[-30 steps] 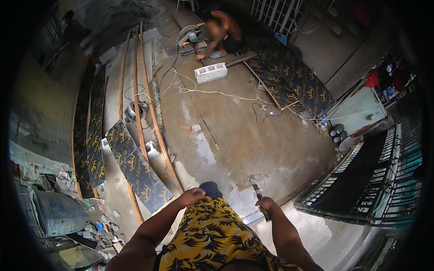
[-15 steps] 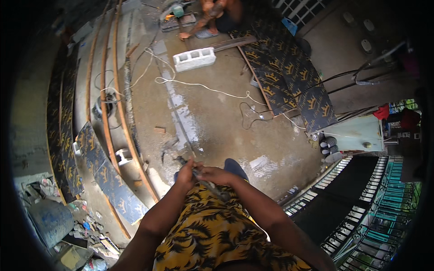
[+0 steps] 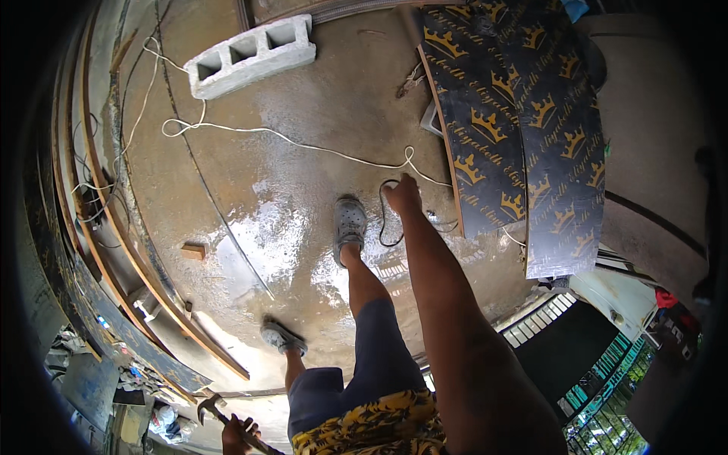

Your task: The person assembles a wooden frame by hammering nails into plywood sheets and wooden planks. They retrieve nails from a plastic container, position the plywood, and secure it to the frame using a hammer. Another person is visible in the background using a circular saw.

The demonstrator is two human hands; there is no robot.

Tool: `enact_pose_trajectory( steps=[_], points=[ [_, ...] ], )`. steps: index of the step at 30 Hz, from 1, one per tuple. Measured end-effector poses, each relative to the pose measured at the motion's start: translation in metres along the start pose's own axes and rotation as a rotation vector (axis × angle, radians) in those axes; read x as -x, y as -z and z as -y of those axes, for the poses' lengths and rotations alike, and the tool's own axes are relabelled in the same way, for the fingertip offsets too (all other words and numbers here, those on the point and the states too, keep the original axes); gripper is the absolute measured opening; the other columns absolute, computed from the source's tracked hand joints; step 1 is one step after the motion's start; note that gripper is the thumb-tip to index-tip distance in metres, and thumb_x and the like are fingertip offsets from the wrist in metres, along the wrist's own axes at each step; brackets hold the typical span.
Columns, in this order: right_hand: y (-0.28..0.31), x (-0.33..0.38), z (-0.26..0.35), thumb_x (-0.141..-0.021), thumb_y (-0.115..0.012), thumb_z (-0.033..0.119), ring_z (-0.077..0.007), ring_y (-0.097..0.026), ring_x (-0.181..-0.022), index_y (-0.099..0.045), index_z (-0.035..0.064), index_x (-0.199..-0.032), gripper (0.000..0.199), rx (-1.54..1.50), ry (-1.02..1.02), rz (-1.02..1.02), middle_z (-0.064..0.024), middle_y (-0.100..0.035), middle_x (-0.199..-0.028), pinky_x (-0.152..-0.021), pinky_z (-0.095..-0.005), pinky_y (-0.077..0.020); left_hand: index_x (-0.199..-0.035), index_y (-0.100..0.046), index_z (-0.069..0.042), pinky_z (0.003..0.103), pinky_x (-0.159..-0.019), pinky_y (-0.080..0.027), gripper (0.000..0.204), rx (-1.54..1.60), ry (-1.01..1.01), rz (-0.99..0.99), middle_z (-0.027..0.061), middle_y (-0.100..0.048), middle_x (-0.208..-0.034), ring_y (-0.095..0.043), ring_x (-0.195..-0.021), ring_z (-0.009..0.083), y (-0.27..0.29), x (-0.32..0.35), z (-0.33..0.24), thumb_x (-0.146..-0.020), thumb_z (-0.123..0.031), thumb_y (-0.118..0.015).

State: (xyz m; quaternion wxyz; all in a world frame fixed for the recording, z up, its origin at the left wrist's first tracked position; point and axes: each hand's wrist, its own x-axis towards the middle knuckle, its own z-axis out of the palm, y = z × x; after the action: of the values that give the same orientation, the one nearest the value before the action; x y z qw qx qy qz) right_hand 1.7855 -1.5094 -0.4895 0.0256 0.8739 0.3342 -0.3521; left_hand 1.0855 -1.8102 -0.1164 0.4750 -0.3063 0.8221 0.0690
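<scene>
Hammer [image 3: 222, 416] sits tilted at the lower left of the frame, its handle gripped in the left hand [image 3: 238, 437]. Grey shoes [image 3: 349, 221] stand on the wet floor [image 3: 303, 182], one near the center, one at the lower left of it. The right hand [image 3: 403, 195] reaches just right of center, fingers curled beside a looped black cable [image 3: 381, 220]; whether it grips the cable I cannot tell. Just beyond, a white cord [image 3: 303, 142] winds across. Black boards [image 3: 485, 98] with gold crowns lie upper right; a hollow block [image 3: 262, 73] rests upper left.
</scene>
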Motion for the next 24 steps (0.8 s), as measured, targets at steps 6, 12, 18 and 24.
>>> enact_pose_trajectory(
  steps=[6,12,18,24],
  points=[
    [0.035,-0.175,-0.014,-0.083,-0.076,0.044,-0.0486,-0.047,-0.137,-0.041,0.0254,-0.156,0.083,0.049,-0.117,-0.074,-0.0289,-0.021,-0.164,-0.108,-0.0517,-0.0486,-0.116,-0.061,-0.01,0.046,-0.062,-0.058,0.033,-0.366,0.068,0.106,0.0134,-0.067,-0.099,-0.066,-0.08,0.0306,0.026,0.012,0.072,-0.1,-0.039,-0.064],
    [0.011,-0.238,-0.045,-0.083,-0.076,0.044,-0.0433,-0.045,-0.14,-0.052,0.0114,-0.148,0.077,0.104,-0.022,-0.173,-0.0261,-0.027,-0.162,-0.111,-0.0463,-0.0464,-0.122,-0.071,-0.01,0.037,-0.051,-0.052,0.048,-0.983,0.192,0.088,0.0149,-0.07,-0.09,-0.061,-0.059,0.0215,-0.044,0.004,0.091,-0.1,-0.051,-0.061],
    [0.013,-0.183,-0.026,-0.087,-0.073,0.026,-0.0354,-0.045,-0.142,-0.046,0.0123,-0.149,0.069,0.062,0.161,0.006,-0.0162,-0.029,-0.162,-0.11,-0.0462,-0.0474,-0.115,-0.076,-0.01,0.034,-0.057,-0.052,0.045,-1.194,-0.01,0.272,0.0103,-0.073,-0.081,-0.064,-0.063,0.0172,-0.123,0.002,0.122,-0.101,-0.049,-0.058],
    [0.036,-0.189,-0.009,-0.088,-0.069,0.023,-0.0445,-0.05,-0.136,-0.037,0.0214,-0.155,0.075,-0.009,-0.265,-0.114,-0.0237,-0.017,-0.164,-0.104,-0.0504,-0.0523,-0.116,-0.075,-0.009,0.032,-0.057,-0.056,0.036,-1.101,-0.091,0.235,0.0096,-0.071,-0.08,-0.069,-0.066,0.0197,-0.139,-0.013,0.098,-0.104,-0.038,-0.058]
  ],
)
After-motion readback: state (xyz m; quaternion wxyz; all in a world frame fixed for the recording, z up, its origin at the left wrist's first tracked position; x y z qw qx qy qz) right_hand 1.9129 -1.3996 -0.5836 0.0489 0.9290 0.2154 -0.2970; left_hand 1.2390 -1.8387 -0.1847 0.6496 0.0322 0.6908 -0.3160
